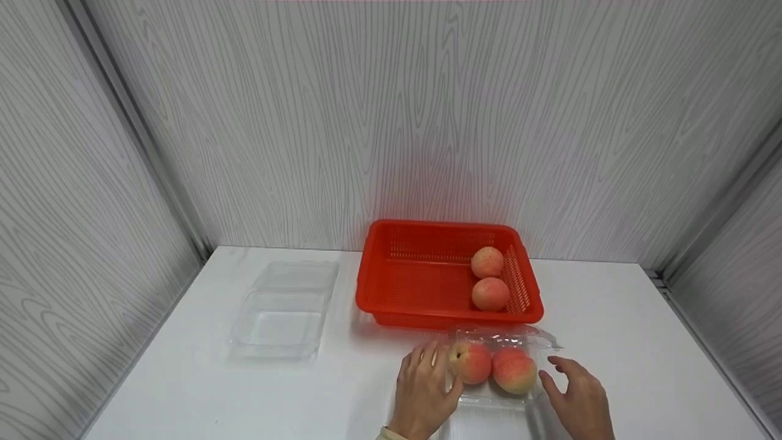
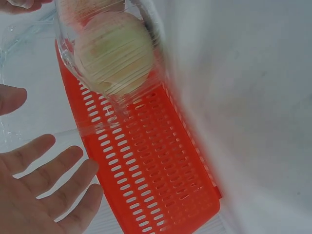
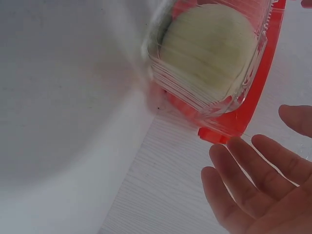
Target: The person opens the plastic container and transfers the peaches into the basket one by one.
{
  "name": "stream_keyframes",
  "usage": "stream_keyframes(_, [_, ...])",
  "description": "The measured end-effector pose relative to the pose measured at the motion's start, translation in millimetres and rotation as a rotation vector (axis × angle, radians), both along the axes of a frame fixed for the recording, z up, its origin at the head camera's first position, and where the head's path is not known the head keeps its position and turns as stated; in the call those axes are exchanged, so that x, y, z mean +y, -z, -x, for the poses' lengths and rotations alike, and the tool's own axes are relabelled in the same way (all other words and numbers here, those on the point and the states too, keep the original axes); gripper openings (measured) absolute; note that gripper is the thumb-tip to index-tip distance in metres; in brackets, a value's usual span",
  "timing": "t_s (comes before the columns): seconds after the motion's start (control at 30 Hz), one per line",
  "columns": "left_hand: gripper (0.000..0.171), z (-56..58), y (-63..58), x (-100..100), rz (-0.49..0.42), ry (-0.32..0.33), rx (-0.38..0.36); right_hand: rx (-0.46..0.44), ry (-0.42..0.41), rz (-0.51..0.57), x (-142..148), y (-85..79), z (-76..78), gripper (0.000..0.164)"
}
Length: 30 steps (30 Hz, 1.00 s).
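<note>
Clear tray [image 1: 489,400] with two peaches [image 1: 492,366] sits between both hands; left hand [image 1: 423,391] and right hand [image 1: 580,400] open-fingered, grip on nothing.

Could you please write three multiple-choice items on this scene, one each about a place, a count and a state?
1. Where does the empty clear box lie?
A. inside the basket
B. on the table, left of the basket
C. under the right hand

2. How many peaches lie in the red basket?
A. none
B. two
C. four

3. How are the hands at the near clear box?
A. both open, fingers relaxed, at its two sides
B. both clenched in fists
C. each gripping a peach

Answers:
1. B: the head view shows it on the white table, apart from the basket's left wall.
2. B: two peaches lie along its right side.
3. A: the left hand and right hand flank the box with its two peaches, fingers straight.
</note>
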State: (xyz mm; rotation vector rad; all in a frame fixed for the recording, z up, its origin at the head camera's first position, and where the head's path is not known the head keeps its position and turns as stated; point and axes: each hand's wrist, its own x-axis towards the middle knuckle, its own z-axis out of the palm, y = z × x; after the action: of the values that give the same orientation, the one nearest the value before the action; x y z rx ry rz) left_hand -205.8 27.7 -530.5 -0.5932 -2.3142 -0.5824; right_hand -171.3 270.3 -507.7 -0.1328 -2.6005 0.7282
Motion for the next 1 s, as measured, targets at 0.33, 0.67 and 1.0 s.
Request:
stream_keyframes(0.33, [0.048,0.1,6.4,-3.2,0.126,0.012,-0.032,0.067,-0.163,-0.042,-8.7,6.3,5.2,0.032])
stream_keyframes(0.67, [0.059,-6.5,9.5,-4.8,0.337,0.011,-0.219,0.169,-0.261,-0.153,-15.2,18.6,6.7,0.043])
stream_keyframes(1.0, [0.064,-2.9,8.2,-8.4,0.378,0.039,-0.316,0.217,-0.335,-0.288,-18.0,23.3,18.1,0.051])
